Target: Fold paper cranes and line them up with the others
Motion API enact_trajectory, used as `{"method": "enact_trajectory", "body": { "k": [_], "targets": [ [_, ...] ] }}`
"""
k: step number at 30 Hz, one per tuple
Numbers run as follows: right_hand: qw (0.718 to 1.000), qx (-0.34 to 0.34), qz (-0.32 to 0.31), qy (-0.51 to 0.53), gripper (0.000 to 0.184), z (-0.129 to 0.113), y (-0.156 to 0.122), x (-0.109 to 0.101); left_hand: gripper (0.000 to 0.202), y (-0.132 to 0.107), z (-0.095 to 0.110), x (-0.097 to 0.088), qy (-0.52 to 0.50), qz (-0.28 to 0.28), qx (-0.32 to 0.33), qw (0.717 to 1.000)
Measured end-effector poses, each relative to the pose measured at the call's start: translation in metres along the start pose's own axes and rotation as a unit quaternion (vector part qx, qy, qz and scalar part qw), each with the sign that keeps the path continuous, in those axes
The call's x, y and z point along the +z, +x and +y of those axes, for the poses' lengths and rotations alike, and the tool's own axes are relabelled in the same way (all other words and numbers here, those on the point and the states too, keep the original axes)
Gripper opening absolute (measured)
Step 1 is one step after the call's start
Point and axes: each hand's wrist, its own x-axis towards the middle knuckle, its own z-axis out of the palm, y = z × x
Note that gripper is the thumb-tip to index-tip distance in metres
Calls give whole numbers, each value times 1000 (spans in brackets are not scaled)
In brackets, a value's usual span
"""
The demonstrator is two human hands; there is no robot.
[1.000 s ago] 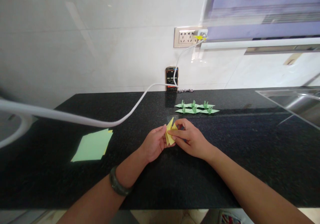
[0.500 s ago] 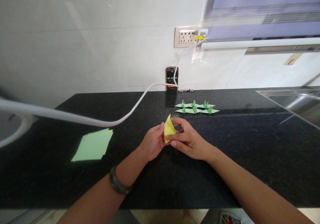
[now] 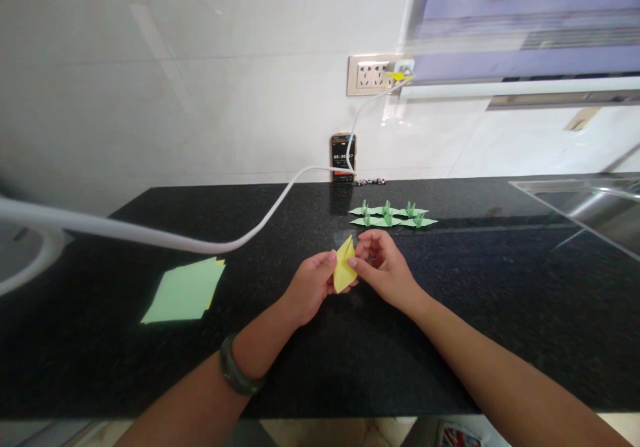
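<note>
A small folded yellow paper (image 3: pixel 344 268) is held up just above the black counter (image 3: pixel 500 287), pinched from both sides. My left hand (image 3: pixel 310 287) grips its left edge with thumb and fingers. My right hand (image 3: pixel 385 267) pinches its right side, fingers curled. Behind them lie several finished green paper cranes (image 3: pixel 393 215) in a tight group. A stack of square sheets (image 3: pixel 185 291), green on top with yellow beneath, lies to the left.
A phone (image 3: pixel 343 157) showing a timer leans against the wall, with a white cable (image 3: pixel 210 240) running from the wall socket (image 3: pixel 373 74) across the counter to the left. A steel sink (image 3: pixel 580 204) is at the far right. A dark bracelet is on my left wrist.
The yellow paper has been turned and refolded between my fingers. My right hand has shifted slightly up and inward; my left hand has stayed nearly in place.
</note>
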Motion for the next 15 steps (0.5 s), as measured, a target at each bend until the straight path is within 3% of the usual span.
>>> {"method": "enact_trajectory", "body": {
  "k": [6,15],
  "targets": [
    [998,46,-28,-17,14,5,0,2,31,-2,0,3,74,12,3,997],
    [997,54,-20,-54,15,1,0,1,20,-1,0,2,160,44,15,986]
  ]
}}
